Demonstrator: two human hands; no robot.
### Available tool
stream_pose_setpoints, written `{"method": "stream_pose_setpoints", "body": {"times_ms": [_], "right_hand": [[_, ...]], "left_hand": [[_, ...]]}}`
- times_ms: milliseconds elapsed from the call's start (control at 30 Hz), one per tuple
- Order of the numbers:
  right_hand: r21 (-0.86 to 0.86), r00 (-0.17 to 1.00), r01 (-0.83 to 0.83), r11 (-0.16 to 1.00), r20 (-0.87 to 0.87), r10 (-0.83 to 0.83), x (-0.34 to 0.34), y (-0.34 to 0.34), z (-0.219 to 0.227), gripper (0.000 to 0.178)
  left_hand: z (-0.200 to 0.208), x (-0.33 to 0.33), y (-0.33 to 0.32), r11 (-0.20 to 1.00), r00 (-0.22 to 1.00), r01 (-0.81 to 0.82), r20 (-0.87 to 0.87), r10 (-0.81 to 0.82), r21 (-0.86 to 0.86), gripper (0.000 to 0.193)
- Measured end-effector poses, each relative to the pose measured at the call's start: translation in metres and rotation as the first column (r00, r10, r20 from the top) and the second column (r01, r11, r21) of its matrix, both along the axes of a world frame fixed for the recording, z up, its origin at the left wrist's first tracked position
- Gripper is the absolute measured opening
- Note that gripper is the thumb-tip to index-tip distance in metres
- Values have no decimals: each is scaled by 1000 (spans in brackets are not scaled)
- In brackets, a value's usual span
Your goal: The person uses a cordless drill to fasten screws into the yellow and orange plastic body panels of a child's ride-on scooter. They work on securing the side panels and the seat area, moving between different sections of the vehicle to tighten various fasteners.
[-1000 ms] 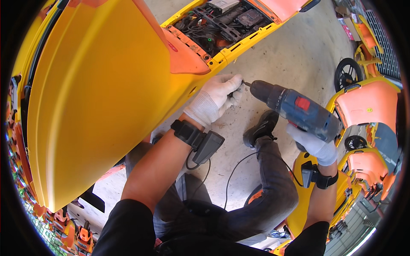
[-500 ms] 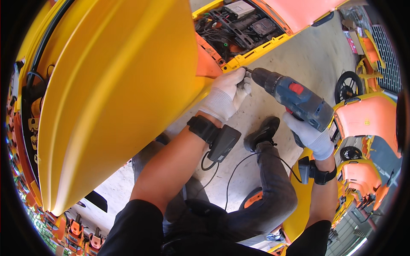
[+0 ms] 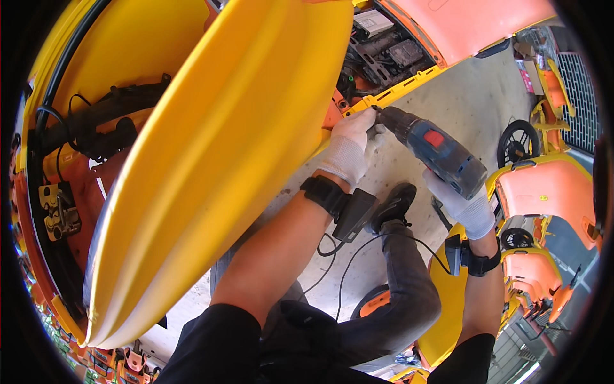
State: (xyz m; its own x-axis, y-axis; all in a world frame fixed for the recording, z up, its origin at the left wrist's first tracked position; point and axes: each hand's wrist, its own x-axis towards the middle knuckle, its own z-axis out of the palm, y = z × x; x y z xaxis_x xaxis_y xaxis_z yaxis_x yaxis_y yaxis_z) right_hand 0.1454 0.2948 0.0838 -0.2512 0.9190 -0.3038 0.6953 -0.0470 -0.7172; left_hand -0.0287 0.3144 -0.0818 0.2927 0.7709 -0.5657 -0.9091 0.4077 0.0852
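Note:
My gloved right hand (image 3: 459, 200) is wrapped round the grip of a dark blue cordless drill (image 3: 441, 146) with a red switch on top. The drill points left toward the yellow edge of an opened vehicle body (image 3: 398, 89). At the tip of its chuck, my gloved left hand (image 3: 355, 136) has its fingers closed; what they pinch is too small to make out. Beyond the left hand lie a metal box and dark wiring inside the open body. A large yellow curved panel (image 3: 211, 179) stands at the left, next to my left forearm.
Behind the yellow panel, an open bay holds black hoses and a metal lock-like part (image 3: 59, 211). At the right are a black wheel (image 3: 518, 143) and orange-yellow vehicle bodies (image 3: 543, 189). A cable runs between my wrist devices across my leg.
The yellow panel has shifted and turned, showing more of the bay behind it. My left hand has moved slightly right; the drill has moved slightly left and tilted more downward.

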Motion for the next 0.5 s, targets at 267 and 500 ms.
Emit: {"method": "stream_pose_setpoints", "body": {"times_ms": [267,500], "right_hand": [[-58,997,47,997,58,-43,2,14,-16,25],[-109,996,55,993,77,-47,-5,30,-13,29]], "left_hand": [[0,3,7,998,997,35,-71,-39,-52,17],[3,2,7,997,1000,7,-8,-8,-72,20]]}}
